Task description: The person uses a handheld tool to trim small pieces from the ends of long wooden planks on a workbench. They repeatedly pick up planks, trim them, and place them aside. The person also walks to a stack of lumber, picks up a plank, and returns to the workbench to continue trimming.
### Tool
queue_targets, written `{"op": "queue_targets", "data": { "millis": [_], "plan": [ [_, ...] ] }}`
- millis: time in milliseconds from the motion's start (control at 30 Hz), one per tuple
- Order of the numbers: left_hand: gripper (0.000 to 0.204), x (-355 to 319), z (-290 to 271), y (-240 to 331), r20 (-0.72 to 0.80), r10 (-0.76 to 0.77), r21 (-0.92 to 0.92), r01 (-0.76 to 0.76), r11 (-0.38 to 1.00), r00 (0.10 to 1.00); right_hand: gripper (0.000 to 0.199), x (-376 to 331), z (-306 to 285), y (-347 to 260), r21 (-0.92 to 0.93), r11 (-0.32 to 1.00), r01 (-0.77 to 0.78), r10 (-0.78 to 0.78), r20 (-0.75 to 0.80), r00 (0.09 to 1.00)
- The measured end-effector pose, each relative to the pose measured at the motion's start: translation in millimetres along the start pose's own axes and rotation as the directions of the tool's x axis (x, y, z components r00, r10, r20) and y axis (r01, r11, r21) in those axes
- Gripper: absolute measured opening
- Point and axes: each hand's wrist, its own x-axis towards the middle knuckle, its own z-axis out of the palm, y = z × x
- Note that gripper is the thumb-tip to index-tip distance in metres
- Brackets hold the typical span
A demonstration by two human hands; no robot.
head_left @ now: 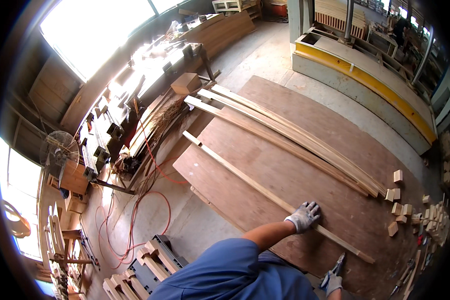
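1. the left hand (pixel 304 218), in a pale work glove, lies on a long wooden strip (pixel 255 183) toward its near end, with the bare forearm reaching in from below.
2. the left hand's fingers (pixel 313 206) are open, stretched out and slightly parted, pressed over the strip rather than wrapped around it.
3. the right hand (pixel 331 282), also gloved, is low in the view near the close edge; its fingers are closed around a pliers-like hand tool (pixel 339 264), whose metal tip points away from the body.
4. the strip lies flat and slantwise on a broad brown table (pixel 265 156); its far end sticks out past the table's left edge, and its near end lies just beyond the tool.
5. farther across, apart from that strip, a group of long wooden strips (pixel 295 137) lies roughly in the same direction, side by side, their left ends also over the edge.
6. at the right, small wooden blocks (pixel 397 176) are scattered on the table, with a denser pile (pixel 437 222) beside them.
7. on the floor to the left, an orange hose (pixel 170 210) runs in loose loops; a round fan (pixel 60 147) stands beyond it.
8. past the table's far side is a machine with a yellow beam (pixel 365 76).
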Motion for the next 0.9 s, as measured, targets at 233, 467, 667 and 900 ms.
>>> {"op": "queue_targets", "data": {
  "millis": [233, 467, 667, 900],
  "plan": [
    [0.070, -7, -17, 6, 0.059, -0.002, 0.087, -0.004, 0.996, 0.998, 0.020, 6, -6, 14, 0.089, 0.996, 0.030, -0.050, 0.229, 0.972],
    [0.069, -7, -11, 5, -0.050, 0.038, 0.056, -0.036, 0.998, 0.998, 0.022, -9, -7, 9, 0.109, 0.994, 0.016, -0.053, 0.346, 0.937],
    [0.063, -1, -4, 4, -0.110, 0.082, 0.079, -0.074, 0.994, 0.991, 0.023, -20, -5, 4, 0.173, 0.984, 0.034, -0.091, 0.337, 0.937],
    [0.057, 1, -5, 4, -0.121, 0.102, 0.110, -0.089, 0.990, 0.987, 0.025, -6, 4, 35, 0.363, 0.930, 0.058, -0.128, 0.171, 0.977]
  ]
}}
